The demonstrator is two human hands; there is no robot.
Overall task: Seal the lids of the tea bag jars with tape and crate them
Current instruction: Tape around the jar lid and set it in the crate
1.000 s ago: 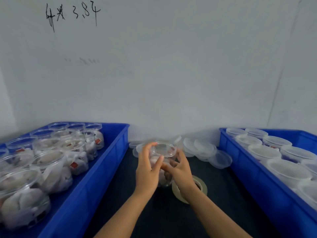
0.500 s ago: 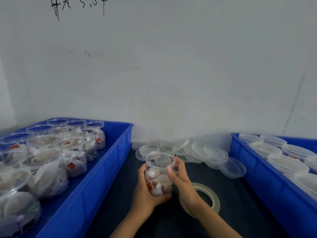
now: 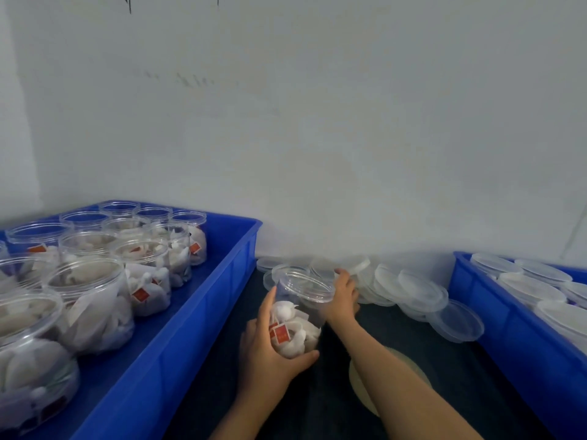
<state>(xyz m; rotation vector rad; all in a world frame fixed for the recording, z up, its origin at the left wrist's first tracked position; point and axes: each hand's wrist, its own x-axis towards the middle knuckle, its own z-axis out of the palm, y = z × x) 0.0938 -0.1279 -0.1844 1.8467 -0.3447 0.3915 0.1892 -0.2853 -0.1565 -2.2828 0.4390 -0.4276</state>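
L hand (image 3: 270,354) grips open tea bag jar (image 3: 297,315) over tabletop btwn crates, R hand (image 3: 343,293) reaching into loose lids (image 3: 413,290), grip unclear; lidding step, next: seat lid, then tape.

Clear glossy plastic jar (image 3: 298,300), blue plastic crates (image 3: 197,312)

your left hand (image 3: 270,354) and right hand (image 3: 344,296) are bare, no gloves, rings or bands that show. both forearms are bare too, up to the bottom edge of the view, so no sleeve shows. nails look short and plain, though blurred.
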